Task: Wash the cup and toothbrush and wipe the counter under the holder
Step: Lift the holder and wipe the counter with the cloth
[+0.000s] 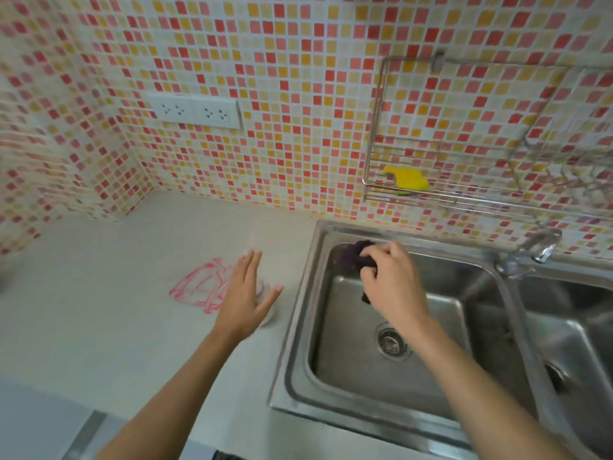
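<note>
The pale tabletop [116, 310] lies left of the steel sink [381, 376]. The right hand [393, 282] is bunched around a dark cloth [351, 257] over the sink's back rim, likely for wiping. Left of the sink, the left hand [243, 295] hovers spread above a blurred clear cup [265, 288], apparently reaching for it. No toothbrush is identifiable.

Dark purple cloth [352, 257], yellow sponge [406, 176]

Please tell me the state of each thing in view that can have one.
Left hand: open, fingers spread over a clear cup.
Right hand: shut on dark purple cloth, above the steel sink basin.
Sink basin: no standing water visible.
Chrome tap: no running water visible.
Yellow sponge: lying in wire wall rack.
</note>
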Demonstrator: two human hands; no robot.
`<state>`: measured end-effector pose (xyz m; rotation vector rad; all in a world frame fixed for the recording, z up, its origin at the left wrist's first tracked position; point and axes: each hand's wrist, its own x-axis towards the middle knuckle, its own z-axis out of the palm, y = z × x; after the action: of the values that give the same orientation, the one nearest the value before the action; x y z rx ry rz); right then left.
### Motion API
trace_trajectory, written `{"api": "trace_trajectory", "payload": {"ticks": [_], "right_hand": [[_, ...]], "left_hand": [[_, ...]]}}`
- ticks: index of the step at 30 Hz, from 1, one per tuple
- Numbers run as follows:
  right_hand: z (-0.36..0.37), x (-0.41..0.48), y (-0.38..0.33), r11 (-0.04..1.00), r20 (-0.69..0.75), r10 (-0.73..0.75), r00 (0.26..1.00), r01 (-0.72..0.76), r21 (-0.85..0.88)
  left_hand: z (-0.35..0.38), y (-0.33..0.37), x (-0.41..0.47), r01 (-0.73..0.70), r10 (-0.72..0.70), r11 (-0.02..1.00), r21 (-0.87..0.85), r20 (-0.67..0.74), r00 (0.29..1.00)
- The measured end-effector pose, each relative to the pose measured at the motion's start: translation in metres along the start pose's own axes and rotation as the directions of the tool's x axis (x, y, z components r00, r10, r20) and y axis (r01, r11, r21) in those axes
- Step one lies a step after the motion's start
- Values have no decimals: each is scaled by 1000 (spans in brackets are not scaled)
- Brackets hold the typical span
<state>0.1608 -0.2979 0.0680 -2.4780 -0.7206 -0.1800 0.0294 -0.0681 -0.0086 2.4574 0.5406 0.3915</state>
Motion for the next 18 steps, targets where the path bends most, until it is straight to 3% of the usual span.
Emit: {"api": "trace_trajectory", "payload": {"ticks": [3,7,10,12,15,18], "right_hand": [[79,-28,-15,987,170,154,973,-159,21],[154,-57,-52,907,310,387,868,-420,42],[190,-79,-73,873,379,433,818,-485,50],[204,-90,-75,893,325,436,839,-448,-43],[218,-95,-69,941,154,307,939,-275,-200],[235,-92,-61,952,246,197,949,-125,-280]], "left_hand": [[2,-35,-16,51,-41,988,-147,70,997],[12,-75,-16,83,-53,957,-278,115,992],[19,-95,-13,80,-12,900,-429,157,988],[23,-102,-6,91,0,870,-485,184,983],[29,-112,5,88,18,849,-521,196,980],[27,-116,13,51,62,844,-535,191,980]]}}
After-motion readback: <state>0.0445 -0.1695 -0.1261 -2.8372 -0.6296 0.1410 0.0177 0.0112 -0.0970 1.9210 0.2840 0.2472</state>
